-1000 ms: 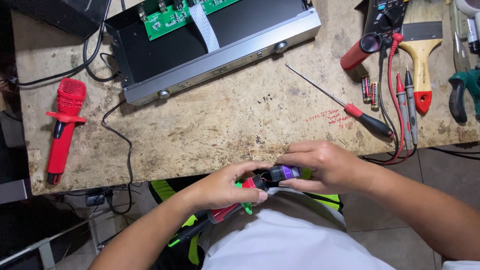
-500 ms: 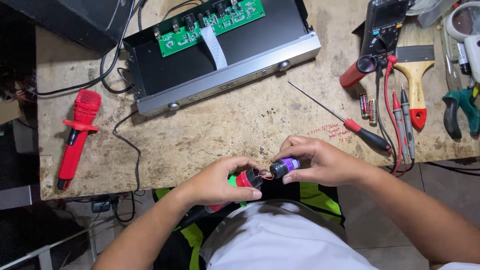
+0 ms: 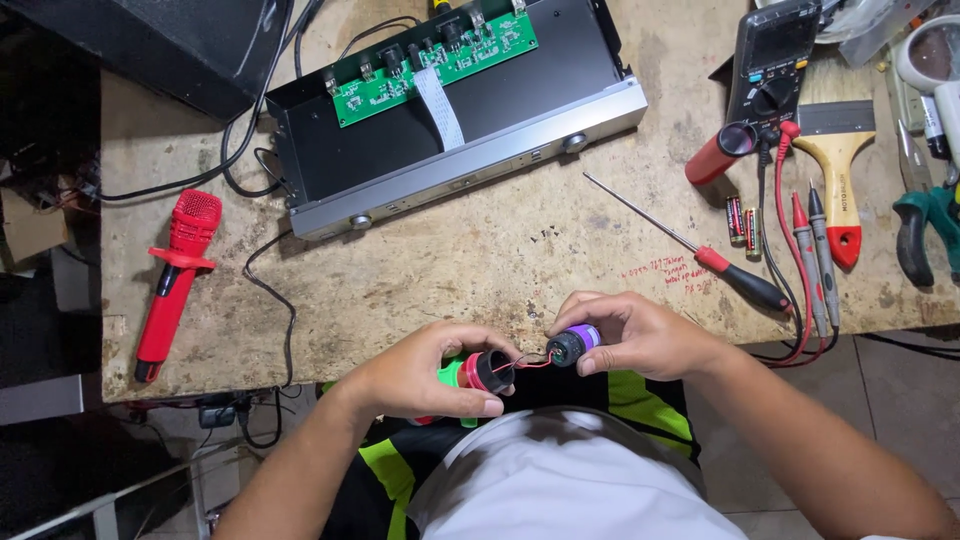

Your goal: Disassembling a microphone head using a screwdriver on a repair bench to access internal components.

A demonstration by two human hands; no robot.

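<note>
My left hand (image 3: 425,375) grips a red and green microphone body (image 3: 470,373) with its open black end facing right. My right hand (image 3: 630,335) pinches a small black and purple capsule (image 3: 573,344) just to the right of it. Thin red and black wires (image 3: 528,363) run between the capsule and the body, and a short gap separates the two parts. Both hands are held at the near edge of the worn workbench (image 3: 450,260), above my lap.
An open amplifier chassis (image 3: 450,150) with a green circuit board (image 3: 435,60) lies at the back. A red microphone (image 3: 175,280) rests at left. A screwdriver (image 3: 700,255), two batteries (image 3: 743,222), probe leads (image 3: 810,250), a paintbrush (image 3: 835,180), a multimeter (image 3: 770,60) and pliers (image 3: 925,225) crowd the right.
The capsule has come out of the microphone body: my right hand drew it slightly right, exposing the wires. The view has shifted, showing more of the bench's back.
</note>
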